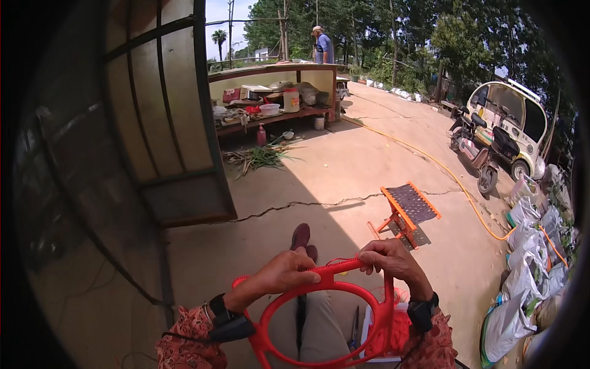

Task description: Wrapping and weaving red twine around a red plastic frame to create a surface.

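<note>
A red frame point(335, 268) with a large oval ring is held in front of my knees. Along its top bar runs a row of small ridges or wound cord; I cannot tell which. My left hand point(284, 272) grips the left part of that bar, thumb along the top. At the bar's right end my right hand point(394, 264) is closed, fingertips pinched by a thin red strand. Below the right wrist, a white box point(364, 326) holds red cord point(396, 332), partly hidden by the frame. A dark slim tool point(355, 326) lies beside the box.
An orange folding stool point(410, 206) with a dark woven seat stands ahead. A yellow hose point(430, 161) crosses the concrete. White sacks point(522, 270) line the right, near a scooter point(479, 154) and a small vehicle point(516, 117). Shelves point(270, 117) and a person point(324, 46) are farther off.
</note>
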